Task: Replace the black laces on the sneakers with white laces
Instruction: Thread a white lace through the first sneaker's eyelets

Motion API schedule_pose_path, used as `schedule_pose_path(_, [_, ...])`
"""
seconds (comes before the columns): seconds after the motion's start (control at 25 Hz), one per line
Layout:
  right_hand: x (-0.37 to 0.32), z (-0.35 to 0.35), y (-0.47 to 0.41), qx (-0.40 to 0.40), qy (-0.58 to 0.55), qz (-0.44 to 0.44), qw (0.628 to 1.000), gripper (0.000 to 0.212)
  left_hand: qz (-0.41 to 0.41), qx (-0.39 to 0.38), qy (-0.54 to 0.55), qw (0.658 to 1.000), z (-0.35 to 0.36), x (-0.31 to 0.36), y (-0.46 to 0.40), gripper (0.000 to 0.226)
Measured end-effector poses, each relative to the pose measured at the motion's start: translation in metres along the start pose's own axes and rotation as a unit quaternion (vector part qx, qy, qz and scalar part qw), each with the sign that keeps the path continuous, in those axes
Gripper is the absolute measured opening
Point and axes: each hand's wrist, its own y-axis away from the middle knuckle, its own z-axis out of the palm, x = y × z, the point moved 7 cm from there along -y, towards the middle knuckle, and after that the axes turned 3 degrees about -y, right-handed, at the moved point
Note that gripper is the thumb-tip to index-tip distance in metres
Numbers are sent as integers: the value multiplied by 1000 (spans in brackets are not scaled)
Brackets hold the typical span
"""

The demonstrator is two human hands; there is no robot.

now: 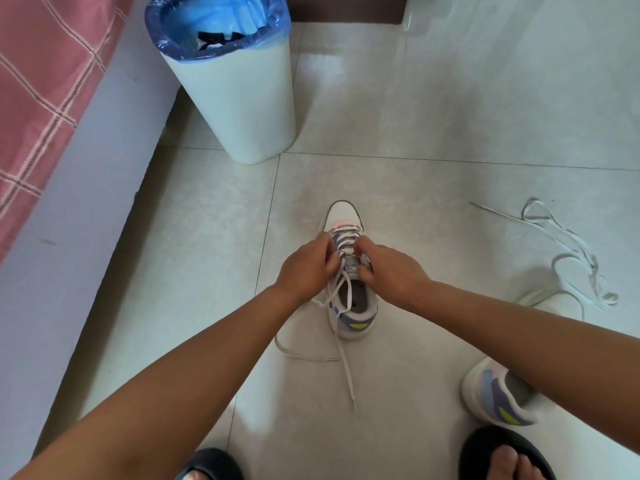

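Observation:
A white sneaker (343, 216) with blue and pink panels stands on the floor, toe pointing away from me. A white lace (341, 341) runs through its eyelets, and both loose ends trail toward me over the tiles. My left hand (308, 268) pinches the lace at the left side of the tongue. My right hand (388, 268) pinches the shoe's right eyelet edge, its fingers curled. A second sneaker (491, 393) lies at the lower right, partly behind my right forearm. Another white lace (571, 247) lies loose on the floor at the right.
A white bin (239, 98) with a blue liner stands ahead on the left, with something black (216, 39) inside. A bed with a pink checked cover (38, 98) runs along the left. My feet in black sandals (498, 455) are at the bottom.

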Motion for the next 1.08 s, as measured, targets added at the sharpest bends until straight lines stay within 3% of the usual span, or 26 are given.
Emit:
schedule_pose_path(0.12, [-6, -8, 12, 93, 44, -15, 995, 20, -59, -72, 187, 978, 1, -18, -1, 10])
schedule_pose_path(0.2, [-6, 1, 15, 65, 3, 21, 998, 23, -59, -105, 218, 969, 2, -24, -1, 15])
schedule_pose_path(0.28, [-4, 14, 10, 10, -56, 69, 996, 24, -52, -105, 204, 972, 2, -22, -3, 13])
schedule_pose_path(0.44, [-4, 13, -2, -21, -85, 89, 992, 17, -67, -96, 198, 973, -1, -18, -5, 11])
schedule_pose_path(0.6, [-6, 18, -2, -64, -92, 105, 988, 23, -26, 10, 49, 998, -8, -1, 2, 21])
schedule_pose_path(0.68, [-2, 31, 0, -126, -236, 189, 945, 25, 3, 56, -22, 998, -4, 13, 6, 8])
schedule_pose_path(0.72, [0, 38, 4, -169, -335, 252, 892, 26, 7, 61, -57, 996, -1, 18, 7, 4])
schedule_pose_path(0.8, [-2, 47, 14, -256, -459, 332, 783, 31, 10, 51, -130, 990, 4, 21, 4, 19])
schedule_pose_path(0.84, [-1, 48, 16, -281, -468, 340, 766, 31, 6, 47, -143, 989, 3, 21, 3, 21])
schedule_pose_path(0.88, [0, 47, 17, -291, -453, 338, 772, 31, -4, 47, -128, 991, 3, 20, 3, 19])
schedule_pose_path(0.92, [0, 44, 16, -283, -413, 320, 804, 29, -23, 56, -90, 994, 1, 17, 3, 14])
schedule_pose_path(1.0, [-2, 35, 10, -210, -268, 238, 910, 27, -70, 80, 3, 994, -4, 9, 7, 4])
schedule_pose_path(1.04, [-7, 30, 7, -158, -174, 177, 956, 27, -76, 89, 34, 992, -4, 7, 9, 10])
schedule_pose_path(1.08, [-14, 26, 7, -105, -101, 120, 982, 23, -71, 87, 56, 992, -3, 5, 11, 14])
